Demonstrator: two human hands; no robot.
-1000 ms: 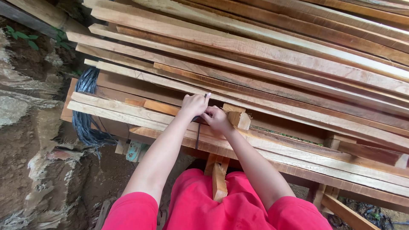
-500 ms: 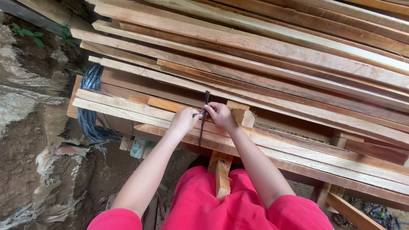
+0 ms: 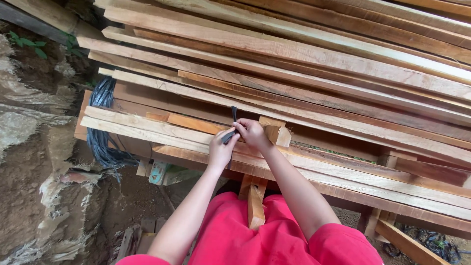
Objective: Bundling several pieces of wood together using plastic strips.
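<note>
My left hand and my right hand meet over the front edge of a stack of long wooden planks. Both pinch a thin dark strap that runs up over the lowest planks. The left hand grips its lower part, and the right hand holds it just above, next to a small wooden block. The strap's top end sticks up between the planks.
A bundle of dark straps hangs off the stack's left end. Earth and torn sacking lie to the left. A wooden support post stands under the planks before my red clothing. Slats lean at bottom right.
My left hand slid down and right along the strap, closing toward my right hand. The hanging tail of the strap is no longer visible below the hands.
</note>
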